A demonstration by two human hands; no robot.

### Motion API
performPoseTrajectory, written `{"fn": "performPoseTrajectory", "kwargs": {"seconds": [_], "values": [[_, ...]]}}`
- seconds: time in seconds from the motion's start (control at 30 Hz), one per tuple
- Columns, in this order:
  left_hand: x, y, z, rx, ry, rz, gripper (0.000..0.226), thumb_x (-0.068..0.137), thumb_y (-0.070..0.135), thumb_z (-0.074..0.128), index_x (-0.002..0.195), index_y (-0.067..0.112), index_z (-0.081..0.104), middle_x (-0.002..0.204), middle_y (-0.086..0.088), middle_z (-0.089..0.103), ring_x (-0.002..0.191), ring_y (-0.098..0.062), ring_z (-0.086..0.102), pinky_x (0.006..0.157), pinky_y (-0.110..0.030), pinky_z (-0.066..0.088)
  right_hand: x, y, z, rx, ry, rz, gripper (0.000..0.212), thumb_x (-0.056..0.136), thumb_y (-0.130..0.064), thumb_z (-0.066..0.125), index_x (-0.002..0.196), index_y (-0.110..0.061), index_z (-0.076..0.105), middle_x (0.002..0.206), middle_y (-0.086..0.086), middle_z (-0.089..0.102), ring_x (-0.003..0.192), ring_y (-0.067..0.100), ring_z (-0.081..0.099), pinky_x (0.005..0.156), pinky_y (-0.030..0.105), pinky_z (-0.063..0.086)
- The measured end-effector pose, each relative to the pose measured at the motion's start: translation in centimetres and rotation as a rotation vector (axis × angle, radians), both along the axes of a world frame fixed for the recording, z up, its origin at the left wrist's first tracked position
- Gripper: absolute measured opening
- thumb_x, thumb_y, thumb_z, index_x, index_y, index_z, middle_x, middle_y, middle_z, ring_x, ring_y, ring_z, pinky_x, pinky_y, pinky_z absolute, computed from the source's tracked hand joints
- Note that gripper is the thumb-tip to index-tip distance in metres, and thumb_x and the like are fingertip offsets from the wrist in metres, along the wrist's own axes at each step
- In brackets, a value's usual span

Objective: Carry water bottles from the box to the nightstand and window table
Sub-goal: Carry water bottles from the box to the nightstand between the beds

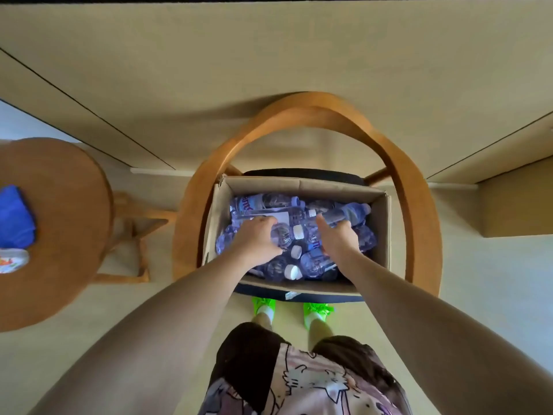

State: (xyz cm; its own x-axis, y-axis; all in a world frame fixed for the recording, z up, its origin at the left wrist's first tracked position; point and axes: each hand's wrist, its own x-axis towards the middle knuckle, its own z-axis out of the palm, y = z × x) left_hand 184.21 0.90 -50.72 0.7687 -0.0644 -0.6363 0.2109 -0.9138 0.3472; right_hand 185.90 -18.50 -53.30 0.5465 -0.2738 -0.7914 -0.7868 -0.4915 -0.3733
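Head view: a cardboard box (381, 235) of water bottles (294, 232) sits on a wooden chair (398, 163) over pale floor (493, 280); a round counter (57, 235) stands left of both grips. Left hand (257, 239) curls over one bottle (281, 235) in the box; right hand (336, 238) clasps another bottle (344, 217) beside it.

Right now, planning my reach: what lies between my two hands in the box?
In the head view, bottles with white caps lie between left hand and right hand.
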Motion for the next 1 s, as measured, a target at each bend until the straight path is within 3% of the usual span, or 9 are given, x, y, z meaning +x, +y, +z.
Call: {"fn": "performPoseTrajectory", "kwargs": {"seconds": [0.17, 0.23, 0.33, 0.5, 0.63, 0.7, 0.77, 0.83, 1.0], "values": [[0.8, 2.2, -2.2, 0.05, 0.003, -0.169, 0.075, 0.079, 0.01, 0.081, 0.148, 0.014, 0.049, 0.151, -0.007, 0.051, 0.136, -0.029, 0.049, 0.109, -0.043, 0.046, 2.7, 1.2, -1.5, 0.021, 0.085, -0.422, 0.095, 0.082, -0.071, 0.068, 0.149, -0.013, 0.035, 0.109, 0.007, 0.059, 0.081, 0.023, 0.059, 0.059, 0.035, 0.058], [0.7, 2.7, -3.0, 0.07, -0.038, -0.247, 0.073, 0.08, 0.009, 0.08, 0.146, 0.016, 0.05, 0.149, -0.006, 0.051, 0.135, -0.03, 0.047, 0.107, -0.045, 0.047, 3.4, 1.3, -2.4, 0.023, 0.119, -0.457, 0.089, 0.082, -0.062, 0.074, 0.147, -0.014, 0.038, 0.109, 0.008, 0.059, 0.079, 0.025, 0.059, 0.059, 0.036, 0.063], [0.8, 3.0, -3.4, 0.076, -0.058, -0.28, 0.071, 0.077, 0.013, 0.083, 0.141, 0.018, 0.053, 0.143, -0.005, 0.054, 0.13, -0.03, 0.048, 0.104, -0.045, 0.048, 3.5, 1.4, -3.2, 0.045, 0.125, -0.508, 0.08, 0.081, -0.047, 0.08, 0.144, -0.017, 0.04, 0.106, 0.009, 0.061, 0.079, 0.028, 0.064, 0.041, 0.032, 0.058], [1.9, 3.6, -2.8, -0.003, -0.019, -0.267, 0.073, 0.064, 0.019, 0.091, 0.132, 0.014, 0.064, 0.132, -0.006, 0.064, 0.12, -0.029, 0.059, 0.097, -0.036, 0.051, 2.8, 0.5, -2.5, 0.147, 0.141, -0.55, 0.063, 0.077, -0.047, 0.081, 0.128, -0.021, 0.056, 0.106, 0.01, 0.067, 0.087, 0.031, 0.07, 0.063, 0.042, 0.065], [3.3, 3.8, -1.1, -0.032, 0.073, -0.196, 0.08, 0.061, 0.027, 0.095, 0.133, 0.015, 0.064, 0.129, -0.005, 0.066, 0.119, -0.027, 0.061, 0.089, -0.03, 0.046, 1.3, -0.7, -0.9, 0.224, 0.153, -0.54, 0.041, 0.077, -0.043, 0.082, 0.102, -0.019, 0.061, 0.101, 0.01, 0.066, 0.09, 0.031, 0.069, 0.057, 0.037, 0.062], [4.7, 3.8, 0.4, -0.059, 0.135, -0.089, 0.079, 0.058, 0.032, 0.097, 0.128, 0.016, 0.064, 0.124, -0.003, 0.067, 0.114, -0.025, 0.064, 0.088, -0.033, 0.051, 0.4, -1.6, -0.1, 0.334, 0.168, -0.526, 0.04, 0.079, -0.037, 0.083, 0.105, -0.015, 0.061, 0.11, 0.014, 0.068, 0.097, 0.035, 0.07, 0.078, 0.048, 0.064], [6.2, 3.3, 2.3, -0.093, 0.196, 0.007, 0.065, 0.056, 0.033, 0.098, 0.109, 0.017, 0.063, 0.114, 0.0, 0.067, 0.1, -0.018, 0.063, 0.08, -0.035, 0.054, -0.4, -2.5, 1.1, 0.535, 0.198, -0.501, 0.047, 0.084, -0.031, 0.08, 0.121, -0.008, 0.063, 0.123, 0.023, 0.069, 0.104, 0.037, 0.069, 0.099, 0.055, 0.055], [7.7, 2.6, 4.0, -0.175, 0.265, 0.066, 0.058, 0.058, 0.027, 0.097, 0.102, 0.017, 0.061, 0.11, -0.002, 0.068, 0.094, -0.016, 0.061, 0.075, -0.035, 0.05, -1.0, -3.4, 2.4, 0.737, 0.213, -0.459, 0.054, 0.087, -0.026, 0.075, 0.135, -0.003, 0.062, 0.128, 0.025, 0.067, 0.109, 0.037, 0.066, 0.107, 0.055, 0.049], [9.8, 0.6, 8.5, -0.53, 0.323, 0.341, 0.038, 0.077, 0.001, 0.084, 0.103, 0.014, 0.06, 0.111, -0.01, 0.075, 0.1, -0.027, 0.069, 0.07, -0.033, 0.051, -0.9, -4.9, 6.3, 1.077, 0.127, -0.326, 0.066, 0.067, -0.017, 0.082, 0.13, -0.005, 0.066, 0.115, 0.022, 0.069, 0.092, 0.035, 0.071, 0.079, 0.044, 0.06]]}}
